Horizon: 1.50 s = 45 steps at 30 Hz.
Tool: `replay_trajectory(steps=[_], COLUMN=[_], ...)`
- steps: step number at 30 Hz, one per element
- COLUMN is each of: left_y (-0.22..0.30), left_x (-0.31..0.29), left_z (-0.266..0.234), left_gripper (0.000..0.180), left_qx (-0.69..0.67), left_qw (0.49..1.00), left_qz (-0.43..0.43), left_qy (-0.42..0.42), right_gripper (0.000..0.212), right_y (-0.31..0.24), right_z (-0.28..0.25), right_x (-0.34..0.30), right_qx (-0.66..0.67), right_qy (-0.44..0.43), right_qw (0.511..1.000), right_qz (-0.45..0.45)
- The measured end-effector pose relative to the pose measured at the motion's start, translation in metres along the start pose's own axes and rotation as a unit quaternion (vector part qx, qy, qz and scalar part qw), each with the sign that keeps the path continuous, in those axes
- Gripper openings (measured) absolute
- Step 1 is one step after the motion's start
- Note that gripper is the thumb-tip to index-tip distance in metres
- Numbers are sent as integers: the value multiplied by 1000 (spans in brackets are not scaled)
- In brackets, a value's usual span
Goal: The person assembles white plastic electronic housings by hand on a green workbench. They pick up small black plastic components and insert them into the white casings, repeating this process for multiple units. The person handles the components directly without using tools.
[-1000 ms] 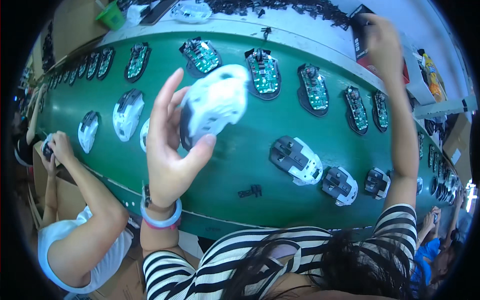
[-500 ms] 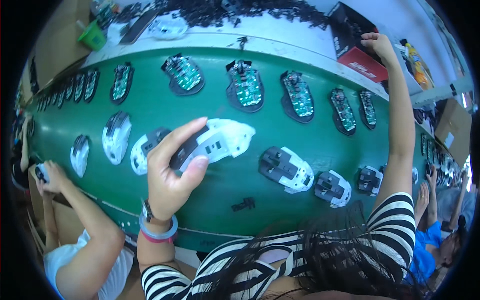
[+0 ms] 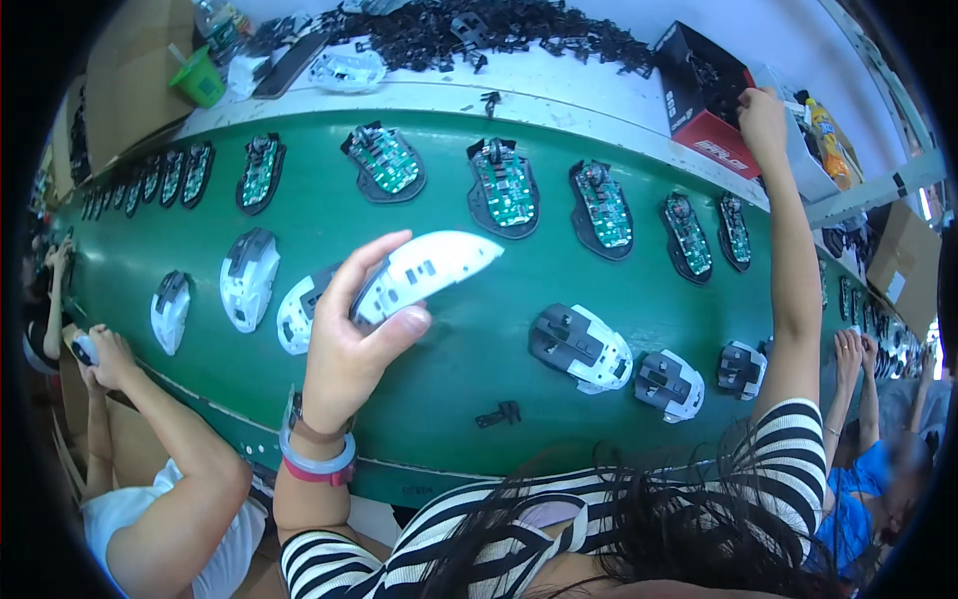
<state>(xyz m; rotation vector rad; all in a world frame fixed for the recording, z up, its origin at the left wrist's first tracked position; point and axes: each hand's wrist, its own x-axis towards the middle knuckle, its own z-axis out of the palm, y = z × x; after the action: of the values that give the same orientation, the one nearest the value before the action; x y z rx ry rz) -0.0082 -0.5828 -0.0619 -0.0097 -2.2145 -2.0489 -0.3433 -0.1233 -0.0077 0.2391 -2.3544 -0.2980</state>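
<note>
My left hand (image 3: 351,344) holds a white mouse top shell (image 3: 429,268) over the belt, thumb on the near side and fingers behind. Its side wall with small dark slots faces me. My right hand (image 3: 764,128) is stretched far out to the right, at the right edge of a red and black box (image 3: 717,150). Its fingers are curled together, and whatever they pinch is too small to make out. Small black parts (image 3: 704,78) lie inside that box. On the belt below the held shell is a loose black plastic piece (image 3: 499,414).
Mouse bases with green circuit boards (image 3: 507,190) line the far side of the green belt (image 3: 449,349). More white-and-black shells (image 3: 581,347) lie nearer. A heap of black parts (image 3: 499,30) covers the back shelf, with a green cup (image 3: 200,80) at left. Co-workers' hands (image 3: 110,354) work on both sides.
The shell in my left hand has tilted, showing more of its slotted side and less of its dark part. My right hand has lowered slightly toward the box. The whole view has shifted a little.
</note>
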Motion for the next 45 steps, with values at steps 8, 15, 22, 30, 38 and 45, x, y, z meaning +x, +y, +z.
replay_trajectory(steps=[8, 15, 22, 30, 38, 45], left_y=[-1, -3, 1, 9, 3, -1], left_x=[-1, 1, 3, -4, 0, 0], left_z=[0, -10, -38, -36, -37, -40], left_gripper=[59, 58, 51, 50, 50, 56], left_qx=[41, 113, 316, 18, 189, 261], left_qw=[999, 988, 914, 996, 977, 958], left_qz=[5, 63, 136, -43, 8, 68], left_qy=[17, 88, 216, 73, 103, 103], right_gripper=[31, 36, 50, 42, 28, 33], right_y=[-245, -301, -299, -256, -287, -276], right_z=[-192, -199, -168, -158, -150, -174], right_x=[-74, -71, -93, -112, -135, -133], right_qx=[670, 652, 563, 518, 484, 513], right_qy=[-224, -313, -250, -206, -240, -192], right_qw=[682, 648, 707, 790, 690, 733], right_qz=[-188, -238, -347, -255, -481, -403])
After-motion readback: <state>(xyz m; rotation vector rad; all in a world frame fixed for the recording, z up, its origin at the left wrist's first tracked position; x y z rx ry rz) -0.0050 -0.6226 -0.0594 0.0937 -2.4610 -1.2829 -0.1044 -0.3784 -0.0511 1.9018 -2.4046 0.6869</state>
